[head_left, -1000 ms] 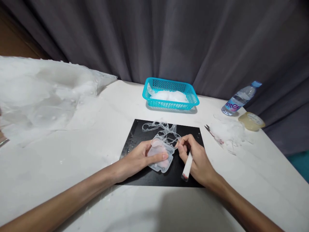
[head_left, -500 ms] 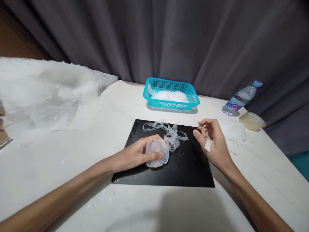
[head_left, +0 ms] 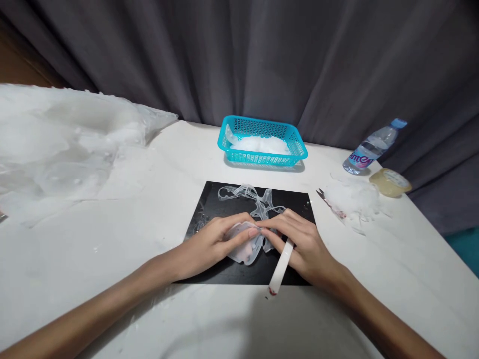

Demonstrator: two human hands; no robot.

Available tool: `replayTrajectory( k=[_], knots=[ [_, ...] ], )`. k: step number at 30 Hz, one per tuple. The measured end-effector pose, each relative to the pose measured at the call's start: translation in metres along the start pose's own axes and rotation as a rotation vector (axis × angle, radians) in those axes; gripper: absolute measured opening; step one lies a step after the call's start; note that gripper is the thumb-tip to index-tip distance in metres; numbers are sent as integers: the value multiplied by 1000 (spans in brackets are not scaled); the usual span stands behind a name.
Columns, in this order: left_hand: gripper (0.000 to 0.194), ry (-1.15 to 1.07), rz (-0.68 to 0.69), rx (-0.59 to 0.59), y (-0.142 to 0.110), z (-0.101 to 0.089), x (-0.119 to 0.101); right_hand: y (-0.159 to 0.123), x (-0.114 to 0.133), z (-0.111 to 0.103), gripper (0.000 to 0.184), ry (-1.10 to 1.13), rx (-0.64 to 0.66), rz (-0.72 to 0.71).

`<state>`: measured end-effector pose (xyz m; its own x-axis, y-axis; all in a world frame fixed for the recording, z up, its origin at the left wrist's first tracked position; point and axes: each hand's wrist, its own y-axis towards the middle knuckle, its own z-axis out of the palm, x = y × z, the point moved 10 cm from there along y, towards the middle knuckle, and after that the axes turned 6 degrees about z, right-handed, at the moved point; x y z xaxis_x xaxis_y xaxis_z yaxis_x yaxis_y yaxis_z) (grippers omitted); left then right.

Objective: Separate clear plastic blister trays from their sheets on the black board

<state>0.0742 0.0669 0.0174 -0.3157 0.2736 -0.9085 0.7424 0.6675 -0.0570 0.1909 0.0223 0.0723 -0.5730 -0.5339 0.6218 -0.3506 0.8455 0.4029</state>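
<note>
A cloudy translucent plastic piece (head_left: 245, 252) with rounded corners is gripped by my left hand (head_left: 220, 242), its thumb on top and its fingers behind. My right hand (head_left: 303, 242) meets it at the piece's right edge, thumb and index finger pinching there. Tucked in the right palm is a slim white stick-like tool (head_left: 281, 267) with a red mark on its near end; its other end is hidden. Tangled clear plastic trimmings (head_left: 262, 202) lie behind the hands on a black mat (head_left: 232, 274).
A blue basket (head_left: 262, 158) holding white translucent pieces stands at the back. Large clear plastic bags (head_left: 71, 144) cover the left side. To the right are small scissors (head_left: 331, 204), a heap of clear scraps (head_left: 354, 197), a water bottle (head_left: 370, 149) and a tape roll (head_left: 389, 182).
My right hand has moved left and down from beside the mat to the piece's edge. The white tool now points toward me. The piece has turned in my left hand, and the scissors have come into view.
</note>
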Motion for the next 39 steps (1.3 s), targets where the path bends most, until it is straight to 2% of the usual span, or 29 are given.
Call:
replayTrajectory(
  k=[8,10,12,15,17,19,22,25,28,30,31,32,33,35,37,39],
  knots=[
    [31,-43,17,-88,-1,6,-8,-6,8,-5,18,-109,-121,-52],
    [30,-128,-3,-123,0,6,-2,-7,9,-5,16,-147,-124,-54],
    [29,-294,-81,-247,0,-7,16,-8,8,-7,15,-183,-125,-58],
    [23,-506,-206,-580,-7,-47,48,-10,-12,-17,10,-119,-159,65],
    [23,-546,-220,-629,-6,-62,55,-13,-36,-29,7,-27,-214,224],
    [27,-534,-192,-570,-3,-67,51,-16,-57,-42,6,14,-269,360],
    [33,-439,-118,-425,0,-57,34,-18,-77,-74,12,-37,-399,464],
    [32,-384,-84,-318,-1,-41,22,-25,-86,-123,16,-85,-621,486],
    [32,-422,-79,-248,-2,-30,15,-38,-86,-168,15,-185,-837,469],
    [32,-459,-80,-212,-2,-25,12,-45,-83,-186,17,-273,-923,449],
    [32,-471,-79,-197,-1,-23,10,-45,-83,-188,19,-308,-908,444],
    [32,-478,-75,-186,-1,-22,8,-41,-87,-183,23,-334,-837,453],
    [32,-482,-70,-176,-1,-21,6,-35,-94,-172,26,-352,-705,472],
    [32,-478,-62,-169,-1,-19,3,-22,-106,-134,31,-387,-357,493],
    [30,-470,-54,-172,-2,-19,1,-17,-108,-89,36,-420,-50,449],
    [28,-473,-48,-165,-3,-17,0,-15,-100,-58,34,-424,111,369]
  ],
)
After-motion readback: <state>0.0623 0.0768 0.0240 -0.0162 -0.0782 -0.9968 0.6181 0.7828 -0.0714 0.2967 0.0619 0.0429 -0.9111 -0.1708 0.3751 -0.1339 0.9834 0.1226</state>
